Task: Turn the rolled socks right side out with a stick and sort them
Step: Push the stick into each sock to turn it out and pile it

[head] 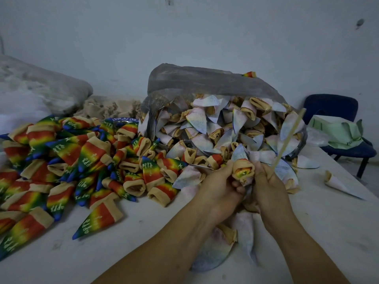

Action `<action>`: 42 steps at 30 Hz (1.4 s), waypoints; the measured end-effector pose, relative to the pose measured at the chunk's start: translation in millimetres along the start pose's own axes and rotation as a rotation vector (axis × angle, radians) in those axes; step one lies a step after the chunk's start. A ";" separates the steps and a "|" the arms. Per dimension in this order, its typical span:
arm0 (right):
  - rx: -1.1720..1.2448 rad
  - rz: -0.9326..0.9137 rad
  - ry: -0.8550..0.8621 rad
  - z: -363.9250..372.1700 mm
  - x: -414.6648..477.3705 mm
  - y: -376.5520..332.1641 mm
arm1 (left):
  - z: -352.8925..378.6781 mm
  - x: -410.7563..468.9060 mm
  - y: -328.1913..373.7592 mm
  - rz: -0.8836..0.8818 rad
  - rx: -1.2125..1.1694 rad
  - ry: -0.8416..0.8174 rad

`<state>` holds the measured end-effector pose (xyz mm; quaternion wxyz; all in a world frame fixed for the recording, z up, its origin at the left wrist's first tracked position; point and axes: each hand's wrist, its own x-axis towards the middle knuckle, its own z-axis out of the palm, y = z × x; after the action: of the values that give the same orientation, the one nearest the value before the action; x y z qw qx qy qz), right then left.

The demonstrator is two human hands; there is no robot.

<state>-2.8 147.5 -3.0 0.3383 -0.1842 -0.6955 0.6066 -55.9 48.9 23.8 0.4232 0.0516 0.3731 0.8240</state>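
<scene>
Both hands meet over the table's middle right. My left hand (221, 185) grips a pale inside-out sock (243, 171) whose tan cuff opens upward, rainbow colours showing inside. My right hand (268, 181) pinches the cuff's right edge and also holds a thin wooden stick (289, 138) that slants up to the right. Behind them lies a heap of pale inside-out socks (215, 128) spilling from a grey plastic bag (205, 80). A pile of rainbow socks (67, 154), turned right side out, covers the table's left.
Two pale socks (244, 228) lie under my forearms and one lone sock (340, 185) sits at the right. A blue chair (332, 105) with green packaging (336, 130) stands beyond the white table (143, 232). A full sack (41, 87) rests at the back left.
</scene>
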 end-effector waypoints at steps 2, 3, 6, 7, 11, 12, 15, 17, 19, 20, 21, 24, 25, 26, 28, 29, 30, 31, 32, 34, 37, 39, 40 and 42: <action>-0.007 0.013 0.032 -2.8 -0.7 0.5 | -3.7 2.0 -1.9 0.070 0.087 -0.021; -0.020 0.005 0.045 -4.1 -1.5 0.5 | -6.7 3.2 -2.8 0.108 0.138 -0.035; -0.043 -0.031 0.049 -3.5 -4.5 -2.7 | -11.9 4.3 -4.6 0.166 0.212 -0.059; -0.044 -0.039 0.046 -2.1 -6.0 -4.5 | -12.1 4.3 -4.6 0.184 0.207 -0.053; -0.027 -0.126 0.005 5.2 -13.4 -10.2 | -15.8 9.3 -4.8 0.284 0.142 -0.018; -0.026 -0.141 0.000 6.1 -14.4 -10.5 | -16.7 10.2 -4.6 0.304 0.129 -0.018; -0.048 -0.174 -0.004 7.6 -15.1 -10.9 | -17.4 10.9 -3.3 0.339 0.085 -0.031; -0.072 -0.177 0.000 8.5 -14.3 -9.7 | -17.9 11.1 -1.8 0.348 0.071 -0.049; -0.106 -0.165 0.019 8.4 -12.2 -6.0 | -19.5 10.3 -2.9 0.335 0.074 -0.062; -0.125 -0.157 0.040 8.0 -10.7 -3.4 | -20.4 9.6 -4.4 0.324 0.083 -0.066; -0.145 -0.147 0.067 7.7 -9.4 -1.0 | -21.2 9.3 -6.6 0.313 0.094 -0.074; -0.191 -0.119 0.077 6.1 -8.9 3.0 | -19.9 8.9 -10.3 0.308 0.067 -0.135; -0.190 -0.120 0.058 5.8 -10.0 2.7 | -19.0 9.1 -9.5 0.325 0.061 -0.140; -0.181 -0.122 0.048 5.0 -10.9 1.5 | -17.9 9.3 -8.1 0.346 0.061 -0.124; -0.141 -0.122 0.071 2.6 -10.6 -2.5 | -17.7 11.0 -5.7 0.382 0.074 -0.051; -0.112 -0.119 0.089 1.7 -10.1 -4.7 | -18.6 11.8 -5.4 0.393 0.078 -0.022; -0.087 -0.118 0.097 1.3 -10.0 -6.6 | -19.5 11.8 -5.2 0.400 0.076 -0.006; -0.076 -0.126 0.088 2.0 -10.7 -8.4 | -20.6 11.5 -5.6 0.404 0.071 -0.001; -0.080 -0.144 0.066 3.7 -12.4 -10.3 | -21.4 11.2 -6.0 0.403 0.065 -0.005; -0.092 -0.172 0.030 7.8 -16.4 -13.7 | -22.0 10.1 -6.3 0.397 0.064 -0.028; -0.079 -0.175 0.047 9.9 -16.7 -13.1 | -22.7 9.9 -7.1 0.395 0.066 -0.058; -0.056 -0.159 0.045 10.1 -15.0 -10.8 | -22.8 10.0 -6.3 0.398 0.060 -0.063; -0.050 -0.152 0.041 10.5 -14.6 -9.9 | -23.1 10.2 -5.7 0.403 0.064 -0.061; -0.058 -0.151 0.034 10.8 -14.2 -8.9 | -23.0 10.4 -5.2 0.407 0.082 -0.050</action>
<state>1.1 128.5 1.7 0.3893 -0.1513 -0.7190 0.5555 -68.3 45.3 1.5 0.2547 0.1634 0.3778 0.8750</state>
